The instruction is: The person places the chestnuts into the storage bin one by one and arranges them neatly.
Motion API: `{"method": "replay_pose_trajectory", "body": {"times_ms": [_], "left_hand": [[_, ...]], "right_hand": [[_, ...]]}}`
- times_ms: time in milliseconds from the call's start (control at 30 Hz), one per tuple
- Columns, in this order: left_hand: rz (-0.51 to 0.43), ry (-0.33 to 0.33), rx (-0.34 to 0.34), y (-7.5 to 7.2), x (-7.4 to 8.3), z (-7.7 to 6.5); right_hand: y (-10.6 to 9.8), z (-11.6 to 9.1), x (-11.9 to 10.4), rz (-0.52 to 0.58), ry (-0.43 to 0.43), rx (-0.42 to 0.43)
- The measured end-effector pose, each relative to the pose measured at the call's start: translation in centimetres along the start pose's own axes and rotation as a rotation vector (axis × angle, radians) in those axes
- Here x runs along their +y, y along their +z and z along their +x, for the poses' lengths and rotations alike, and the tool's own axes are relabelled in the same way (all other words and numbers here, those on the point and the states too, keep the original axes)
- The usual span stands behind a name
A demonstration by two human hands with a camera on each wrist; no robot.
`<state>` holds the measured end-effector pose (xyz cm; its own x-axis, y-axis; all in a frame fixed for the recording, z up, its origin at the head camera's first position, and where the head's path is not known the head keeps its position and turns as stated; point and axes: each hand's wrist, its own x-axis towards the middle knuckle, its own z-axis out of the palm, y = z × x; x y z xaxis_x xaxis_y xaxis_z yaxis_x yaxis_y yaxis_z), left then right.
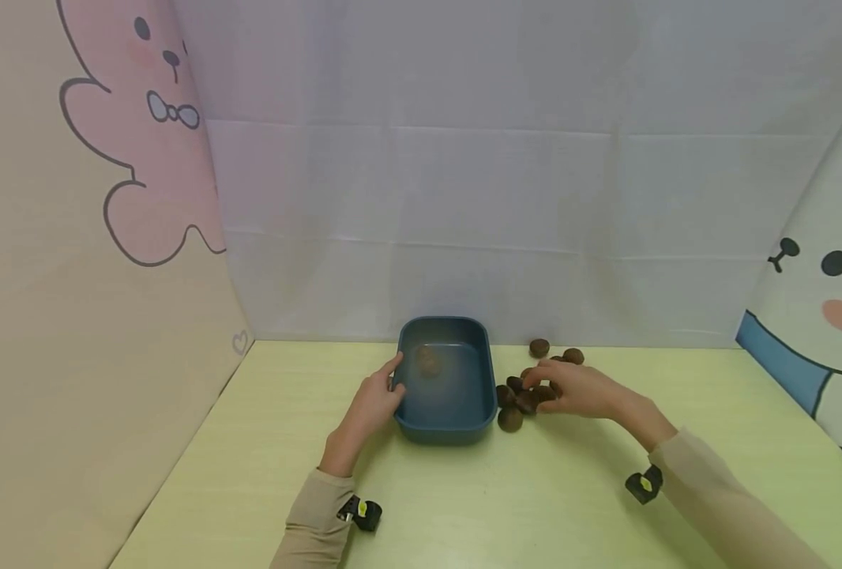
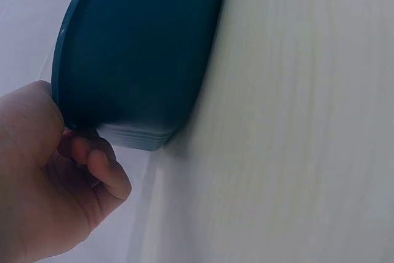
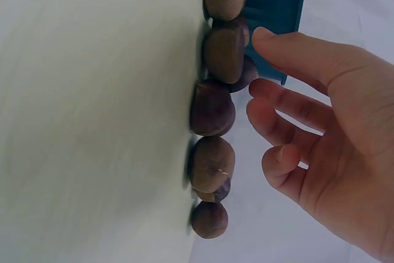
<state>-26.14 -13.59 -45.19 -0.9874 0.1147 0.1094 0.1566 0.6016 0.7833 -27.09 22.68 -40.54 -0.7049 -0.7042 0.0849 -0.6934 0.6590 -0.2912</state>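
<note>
Left hand (image 1: 371,407): fingers clamped on bin (image 1: 442,435). Right hand (image 1: 580,393): fingers apart beside chestnuts (image 3: 212,108); likely hard, slick; pinch sides.

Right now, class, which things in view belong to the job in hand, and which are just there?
Apparently in the job:
blue container
chestnuts beside it
left hand, on the rim
right hand, at the chestnuts

Surroundings:
pale table
white cloth backdrop
pink cartoon figure
white cartoon figure

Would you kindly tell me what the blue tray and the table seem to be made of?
Blue tray: probably moulded plastic, smooth with a soft sheen, judging by its rounded corners and even colour. Table: wood or wood-look laminate, pale and fairly matte; faint grain lines show.
</note>
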Motion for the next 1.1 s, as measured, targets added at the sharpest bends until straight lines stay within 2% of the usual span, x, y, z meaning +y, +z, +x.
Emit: {"method": "replay_pose_trajectory", "body": {"times_ms": [500, 700, 867, 1100], "left_hand": [[-0.002, -0.010, 0.003, 0.1, 0.0, 0.2], [0.003, -0.027, -0.010, 0.1, -0.1, 0.1], [-0.009, -0.009, -0.001, 0.1, -0.2, 0.1], [-0.012, -0.005, 0.007, 0.3, -0.3, 0.1]], "right_hand": [[2.5, 0.0, 0.7, -0.061, 0.009, 0.080], [2.8, 0.4, 0.5, -0.086, 0.018, 0.081], [2.8, 0.6, 0.5, -0.099, 0.012, 0.108], [2.0, 0.9, 0.0, 0.000, 0.027, 0.161]]}}
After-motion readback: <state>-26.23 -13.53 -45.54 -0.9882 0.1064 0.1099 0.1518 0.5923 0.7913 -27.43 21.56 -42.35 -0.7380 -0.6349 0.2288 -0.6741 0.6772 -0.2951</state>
